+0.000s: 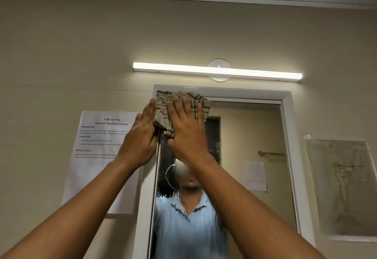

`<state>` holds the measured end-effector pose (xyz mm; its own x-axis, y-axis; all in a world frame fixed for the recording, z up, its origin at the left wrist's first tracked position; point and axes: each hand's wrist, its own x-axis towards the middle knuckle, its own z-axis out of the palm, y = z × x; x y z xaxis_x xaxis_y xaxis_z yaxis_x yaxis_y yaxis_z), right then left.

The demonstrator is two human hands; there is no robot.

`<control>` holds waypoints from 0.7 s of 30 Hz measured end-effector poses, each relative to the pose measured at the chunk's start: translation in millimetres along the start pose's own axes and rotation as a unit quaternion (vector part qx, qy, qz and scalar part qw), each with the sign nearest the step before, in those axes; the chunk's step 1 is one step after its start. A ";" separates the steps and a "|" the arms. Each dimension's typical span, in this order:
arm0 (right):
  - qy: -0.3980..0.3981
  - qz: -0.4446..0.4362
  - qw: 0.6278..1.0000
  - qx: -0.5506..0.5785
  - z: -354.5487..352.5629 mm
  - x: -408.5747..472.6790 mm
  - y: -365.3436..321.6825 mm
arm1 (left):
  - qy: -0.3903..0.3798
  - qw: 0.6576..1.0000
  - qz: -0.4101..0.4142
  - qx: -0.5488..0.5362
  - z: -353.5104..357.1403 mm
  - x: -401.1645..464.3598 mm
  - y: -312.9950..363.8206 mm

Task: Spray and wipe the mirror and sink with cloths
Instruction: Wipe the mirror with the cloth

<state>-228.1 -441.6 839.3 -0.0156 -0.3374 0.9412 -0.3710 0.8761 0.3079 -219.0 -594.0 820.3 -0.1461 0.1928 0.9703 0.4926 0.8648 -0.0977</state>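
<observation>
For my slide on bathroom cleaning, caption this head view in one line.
Both hands, left and right, press a checked cloth flat against the wet mirror's top left corner.

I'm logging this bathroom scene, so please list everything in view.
mirror: 1, white frame, centre wall, lower glass wet
cloth: 1, beige checked, mirror's top left corner
light: 1, white bar, above mirror
task sheet: 1, white, wall left of mirror
drawing: 1, tan sketch, wall right of mirror
left hand: 1, flat at cloth's left edge
right hand: 1, flat, pressing cloth
</observation>
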 end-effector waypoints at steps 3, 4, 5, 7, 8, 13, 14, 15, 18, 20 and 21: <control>-0.011 -0.043 0.999 -0.015 -1.1 -8.2 11.2 | 0.002 1.000 0.001 0.013 3.5 -2.0 -2.7; -0.016 -0.064 0.998 -0.022 -3.8 -12.1 17.5 | 0.002 1.000 0.003 0.021 4.0 -2.3 -2.4; -0.024 -0.084 0.996 -0.027 -7.2 -16.7 25.5 | 0.002 1.000 0.004 0.026 4.0 -2.5 -1.3; -0.030 -0.099 0.994 -0.028 -13.5 -27.2 45.5 | -0.001 1.000 -0.001 0.032 2.4 -3.2 0.4; -0.025 -0.089 0.995 -0.032 -16.6 -33.2 57.0 | -0.003 0.999 -0.004 0.034 1.7 -3.3 1.0; -0.020 0.031 0.998 -0.057 -40.7 -56.0 121.9 | -0.006 0.999 -0.010 0.049 0.6 -3.4 0.0; -0.015 0.056 0.997 -0.050 -46.4 -60.7 133.6 | -0.006 0.999 -0.011 0.048 0.6 -3.4 0.3; -0.006 0.078 0.996 -0.042 -50.3 -65.7 142.8 | -0.006 0.999 -0.012 0.046 0.1 -3.6 0.8; 0.027 0.132 0.990 -0.036 -51.9 -80.4 149.8 | -0.006 0.999 -0.018 0.037 -1.6 -4.9 4.8; 0.034 0.166 0.985 -0.039 -47.2 -82.2 141.1 | -0.008 0.999 -0.019 0.039 -2.8 -6.8 6.9; 0.036 0.182 0.982 -0.041 -44.9 -80.1 134.9 | -0.011 0.999 -0.017 0.041 -2.7 -7.8 7.5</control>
<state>-235.2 -280.9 811.7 -0.0672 0.0259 0.9974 -0.2758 0.9602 -0.0435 -211.8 -590.3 812.6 -0.1809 0.1715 0.9684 0.4155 0.9058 -0.0828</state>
